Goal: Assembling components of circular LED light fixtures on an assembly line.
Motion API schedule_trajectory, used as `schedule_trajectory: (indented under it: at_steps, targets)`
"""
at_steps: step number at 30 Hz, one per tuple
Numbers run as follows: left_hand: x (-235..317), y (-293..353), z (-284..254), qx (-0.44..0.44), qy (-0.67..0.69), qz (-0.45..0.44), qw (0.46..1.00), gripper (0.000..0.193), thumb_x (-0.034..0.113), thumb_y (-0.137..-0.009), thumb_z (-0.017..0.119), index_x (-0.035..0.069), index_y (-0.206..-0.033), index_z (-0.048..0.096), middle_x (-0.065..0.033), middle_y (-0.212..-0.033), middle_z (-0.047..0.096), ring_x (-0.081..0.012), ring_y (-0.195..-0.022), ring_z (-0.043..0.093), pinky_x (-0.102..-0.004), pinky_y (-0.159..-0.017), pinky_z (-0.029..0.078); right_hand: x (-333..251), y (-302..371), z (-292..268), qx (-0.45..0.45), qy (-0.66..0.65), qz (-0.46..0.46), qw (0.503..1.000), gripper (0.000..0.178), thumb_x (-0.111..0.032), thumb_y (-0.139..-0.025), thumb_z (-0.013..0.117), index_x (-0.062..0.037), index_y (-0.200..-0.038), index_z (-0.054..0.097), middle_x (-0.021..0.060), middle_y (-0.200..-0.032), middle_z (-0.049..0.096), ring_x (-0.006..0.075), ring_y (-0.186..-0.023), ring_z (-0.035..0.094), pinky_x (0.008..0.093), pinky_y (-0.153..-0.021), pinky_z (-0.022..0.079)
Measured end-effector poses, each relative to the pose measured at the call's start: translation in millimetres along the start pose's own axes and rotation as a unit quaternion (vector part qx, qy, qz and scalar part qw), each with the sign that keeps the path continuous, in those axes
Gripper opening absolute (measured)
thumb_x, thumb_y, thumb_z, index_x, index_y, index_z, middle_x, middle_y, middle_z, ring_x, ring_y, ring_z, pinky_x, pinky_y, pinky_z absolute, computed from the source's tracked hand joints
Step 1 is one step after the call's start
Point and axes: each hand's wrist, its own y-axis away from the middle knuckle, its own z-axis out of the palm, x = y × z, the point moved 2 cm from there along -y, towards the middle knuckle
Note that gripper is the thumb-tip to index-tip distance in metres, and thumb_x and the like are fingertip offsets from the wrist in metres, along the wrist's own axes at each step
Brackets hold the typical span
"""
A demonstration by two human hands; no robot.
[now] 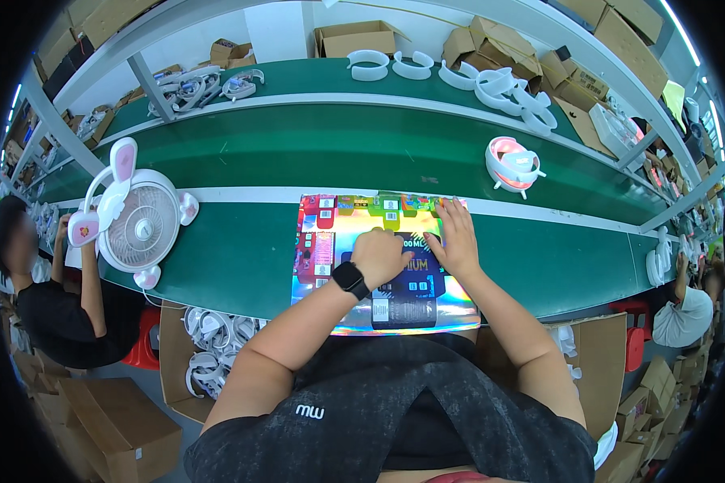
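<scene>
1. A flat printed sheet (415,299) lies on the green table (234,249), at its near edge, in front of the person; its silvery surface throws rainbow glints; red, green and dark blue panels cover it.
2. The left hand (381,256) rests on the sheet, fingers partly curled; whether it pinches anything, I cannot tell.
3. The right hand (457,239) lies spread on the sheet, gripping nothing.
4. The tabletop looks smooth; leftward stands a round white fan (142,225), its grille finely ribbed; curved white bands (368,66) sit on the shelf (298,80).
</scene>
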Motion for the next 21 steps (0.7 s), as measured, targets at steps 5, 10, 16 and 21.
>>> schedule_trajectory:
  at_steps: [5, 10, 16, 21]
  targets:
    - [-4, -6, 19, 0.026, 0.006, -0.002, 1.000, 0.038, 0.044, -0.087, 0.061, 0.010, -0.073, 0.072, -0.0088, -0.069, 0.068, -0.0270, -0.070, 0.067, -0.0431, -0.067, 0.048, 0, 0, -1, 0.030, 0.023, 0.028, 0.999, 0.057, -0.029, -0.086, 0.067, -0.0018, -0.133, 0.050, 0.0210, -0.141, 0.047, 0.0405, -0.136, 0.037, 0.0498, -0.114, 0.028]
    - [-14, -7, 16, 0.021, 0.108, -0.035, 0.993, 0.037, 0.042, -0.087, 0.061, 0.009, -0.073, 0.070, -0.0099, -0.068, 0.068, -0.0283, -0.067, 0.067, -0.0433, -0.067, 0.049, 3, 2, 2, 0.044, 0.035, 0.050, 0.997, 0.053, -0.030, -0.088, 0.066, -0.0021, -0.131, 0.051, 0.0203, -0.140, 0.048, 0.0399, -0.136, 0.038, 0.0504, -0.114, 0.028]
    - [-17, 4, 14, 0.052, 0.151, -0.014, 0.987, 0.034, 0.041, -0.085, 0.065, 0.009, -0.072, 0.069, -0.0084, -0.065, 0.066, -0.0291, -0.064, 0.066, -0.0424, -0.062, 0.050, 1, -4, 10, 0.042, 0.021, 0.053, 0.998, 0.051, -0.031, -0.088, 0.065, -0.0022, -0.129, 0.053, 0.0207, -0.138, 0.048, 0.0401, -0.135, 0.039, 0.0517, -0.113, 0.028]
    - [-6, -2, 10, 0.035, 0.152, 0.000, 0.988, 0.032, 0.040, -0.084, 0.066, 0.009, -0.086, 0.071, -0.0116, -0.073, 0.069, -0.0300, -0.071, 0.068, -0.0434, -0.066, 0.052, 2, -2, 0, 0.043, 0.059, 0.056, 0.996, 0.050, -0.030, -0.088, 0.066, -0.0028, -0.127, 0.053, 0.0208, -0.138, 0.048, 0.0412, -0.134, 0.039, 0.0527, -0.112, 0.029]
